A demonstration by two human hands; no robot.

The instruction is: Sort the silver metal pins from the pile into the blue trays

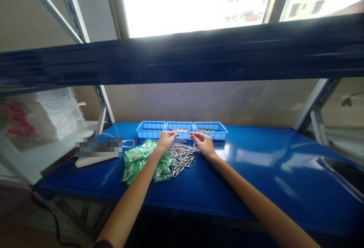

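My left hand (pixel 167 140) is above the pile's left side, thumb and fingers pinched together; whatever lies between the tips is too small to make out. Facing it, my right hand (pixel 204 144) pinches a thin metal pin (pixel 187 137), its end pointing toward the left hand. Below and between the hands spreads a loose pile of silver metal pins (pixel 182 157). Green-tinted plastic bags (pixel 135 160) of small parts lie left of the pile, partly hidden by my left forearm. Just behind the hands stands the middle blue bin (pixel 184 124), with pins inside.
A left blue bin (pixel 151 123) and a right blue bin (pixel 210 124), the latter holding darker pins, flank the middle one. A white device with a cable (pixel 93 160) sits at left. A phone (pixel 344 176) lies at the right edge. A blue shelf beam (pixel 182 60) crosses overhead.
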